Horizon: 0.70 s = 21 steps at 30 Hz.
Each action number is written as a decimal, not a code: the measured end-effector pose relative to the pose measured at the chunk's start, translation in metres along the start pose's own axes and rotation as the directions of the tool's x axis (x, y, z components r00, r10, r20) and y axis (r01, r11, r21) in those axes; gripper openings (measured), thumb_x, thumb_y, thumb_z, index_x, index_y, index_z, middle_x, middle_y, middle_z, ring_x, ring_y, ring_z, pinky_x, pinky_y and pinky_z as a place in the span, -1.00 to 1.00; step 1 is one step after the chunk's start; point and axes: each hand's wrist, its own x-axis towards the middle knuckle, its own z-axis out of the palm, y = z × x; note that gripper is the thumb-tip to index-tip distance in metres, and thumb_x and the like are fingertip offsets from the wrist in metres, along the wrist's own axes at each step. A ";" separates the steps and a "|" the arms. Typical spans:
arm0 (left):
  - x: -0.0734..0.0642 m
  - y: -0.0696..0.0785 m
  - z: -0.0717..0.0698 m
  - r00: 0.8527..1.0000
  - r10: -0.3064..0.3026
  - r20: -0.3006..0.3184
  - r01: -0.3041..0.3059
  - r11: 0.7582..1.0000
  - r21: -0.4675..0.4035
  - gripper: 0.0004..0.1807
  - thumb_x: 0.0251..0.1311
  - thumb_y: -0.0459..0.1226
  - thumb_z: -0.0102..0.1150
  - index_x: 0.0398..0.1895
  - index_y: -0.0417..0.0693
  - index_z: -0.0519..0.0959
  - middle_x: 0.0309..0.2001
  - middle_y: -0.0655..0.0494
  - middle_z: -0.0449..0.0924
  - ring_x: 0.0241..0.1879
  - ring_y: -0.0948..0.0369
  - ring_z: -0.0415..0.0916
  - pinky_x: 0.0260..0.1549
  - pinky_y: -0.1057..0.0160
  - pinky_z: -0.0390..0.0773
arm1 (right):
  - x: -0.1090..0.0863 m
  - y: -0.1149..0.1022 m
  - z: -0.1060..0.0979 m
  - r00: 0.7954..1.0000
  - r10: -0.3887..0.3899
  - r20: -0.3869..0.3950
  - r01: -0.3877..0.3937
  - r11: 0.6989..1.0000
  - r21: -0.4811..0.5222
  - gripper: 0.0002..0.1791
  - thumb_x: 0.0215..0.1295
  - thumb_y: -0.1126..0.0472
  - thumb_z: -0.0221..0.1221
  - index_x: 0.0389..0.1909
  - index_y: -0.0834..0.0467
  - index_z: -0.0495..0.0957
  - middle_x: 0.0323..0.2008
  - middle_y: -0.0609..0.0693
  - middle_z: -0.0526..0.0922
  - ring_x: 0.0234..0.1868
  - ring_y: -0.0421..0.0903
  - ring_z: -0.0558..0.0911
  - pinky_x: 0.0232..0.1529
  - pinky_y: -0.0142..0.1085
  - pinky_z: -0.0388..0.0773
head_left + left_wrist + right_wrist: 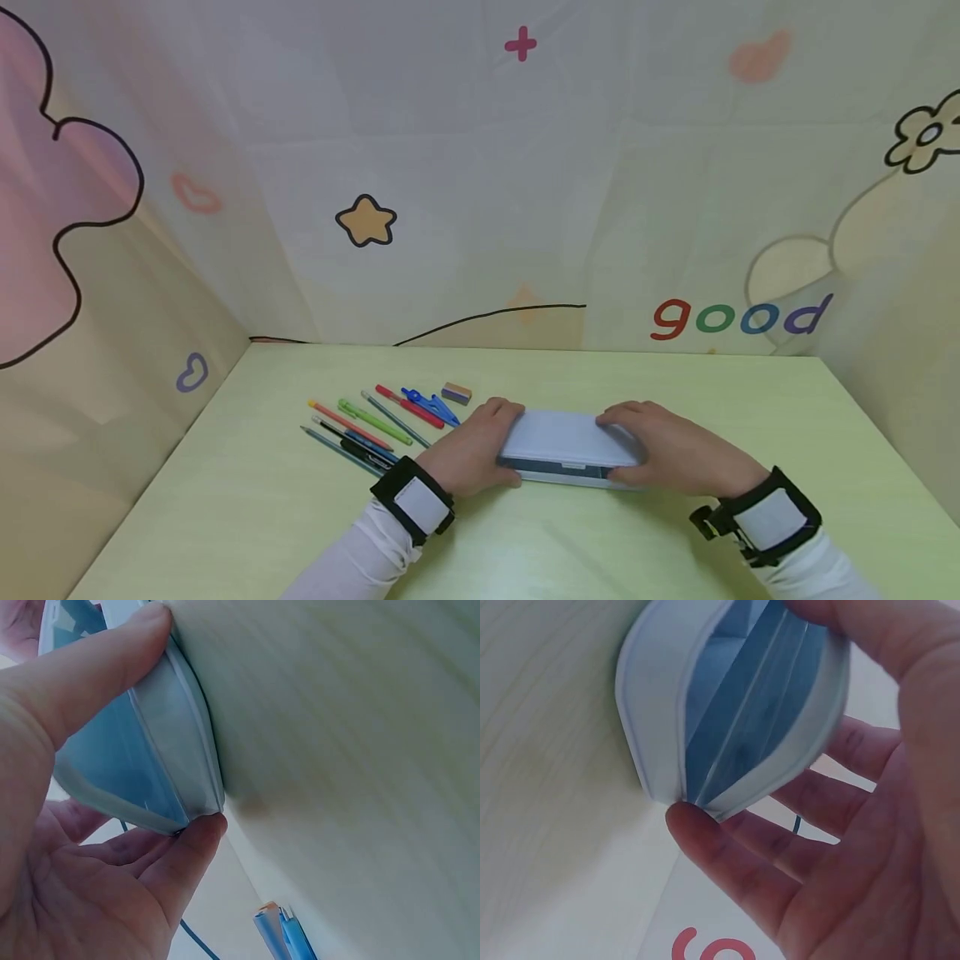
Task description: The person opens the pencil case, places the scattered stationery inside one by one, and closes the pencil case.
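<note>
A pale blue pencil case point(570, 437) lies on the table between both hands, its lid raised slightly along the near side. My left hand point(476, 450) grips its left end, thumb on the near side and fingers round the far side. On the right end, my right hand point(671, 450) holds it the same way. The right wrist view looks into the gap, where the case's darker blue lining point(757, 697) shows. Similar blue lining point(112, 761) appears beside the thumb in the left wrist view. The lid hides most of the inside.
Left of the case lie several pens and pencils, among them a green pen point(375, 421), an orange pencil point(348, 425) and a red pen point(408, 406). Blue compasses point(431, 404) and an eraser point(456, 393) lie behind them. A printed curtain point(480, 208) stands along the table's back edge.
</note>
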 end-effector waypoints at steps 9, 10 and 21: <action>-0.002 -0.002 -0.001 0.999 -0.043 -0.007 0.042 0.993 -0.112 0.10 0.09 -0.12 0.68 0.60 -0.18 0.20 0.44 -0.12 0.35 0.23 0.07 0.45 0.28 0.07 0.55 | -0.002 0.003 -0.009 1.000 0.006 0.013 -0.007 0.994 0.106 -0.45 0.27 0.13 0.41 0.26 0.20 0.61 0.17 0.02 0.66 0.05 -0.04 0.58 0.22 0.13 0.58; -0.003 -0.003 -0.001 0.999 -0.044 -0.007 0.043 0.992 -0.122 0.11 0.09 -0.12 0.68 0.60 -0.18 0.19 0.44 -0.13 0.34 0.23 0.07 0.45 0.28 0.06 0.55 | -0.002 0.003 -0.010 1.000 0.008 0.013 -0.010 0.993 0.114 -0.46 0.27 0.13 0.41 0.26 0.19 0.61 0.15 0.01 0.67 0.03 -0.04 0.58 0.20 0.11 0.60; -0.008 -0.008 -0.007 0.998 -0.065 -0.009 0.062 0.981 -0.186 0.16 0.11 -0.08 0.66 0.63 -0.23 0.11 0.40 -0.13 0.37 0.21 0.06 0.48 0.32 0.04 0.51 | -0.005 0.010 -0.016 1.000 0.013 -0.019 -0.010 0.988 0.155 -0.59 0.34 0.15 0.36 0.17 0.18 0.65 0.06 -0.02 0.70 -0.09 -0.11 0.62 0.05 -0.04 0.68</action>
